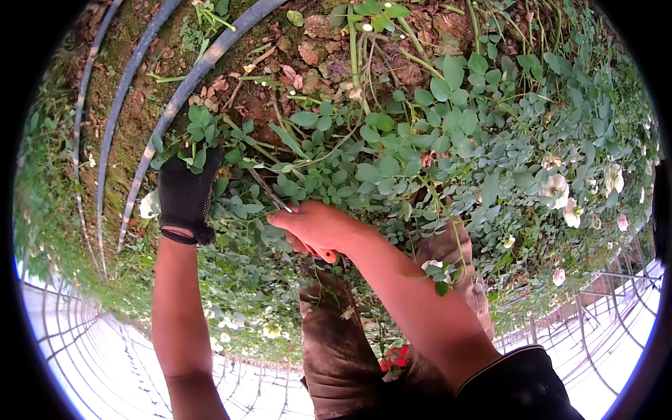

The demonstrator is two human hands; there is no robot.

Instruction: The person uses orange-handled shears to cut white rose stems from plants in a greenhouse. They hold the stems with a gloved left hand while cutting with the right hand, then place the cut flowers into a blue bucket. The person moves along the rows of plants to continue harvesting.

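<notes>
My left hand (188, 184), in a black knitted glove, is among rose leaves beside the dark hose; leafy shoots (200, 128) rise over its fingers, which are mostly hidden, so its grip cannot be made out. My bare right hand (310, 226) is closed around pruning shears (326, 255) with an orange handle. Their metal blades reach up and left into the foliage, towards my gloved hand; the tips are partly covered by leaves. Green rose stems (257, 144) run between the two hands.
Dark irrigation hoses (173, 107) curve over mossy soil on the left. Cut stem stubs (353, 47) stand at the top. Dense rose bushes with white blooms (555, 190) fill the right. My trousered legs (336, 341) are among foliage, and a greenhouse frame (583, 325) shows behind.
</notes>
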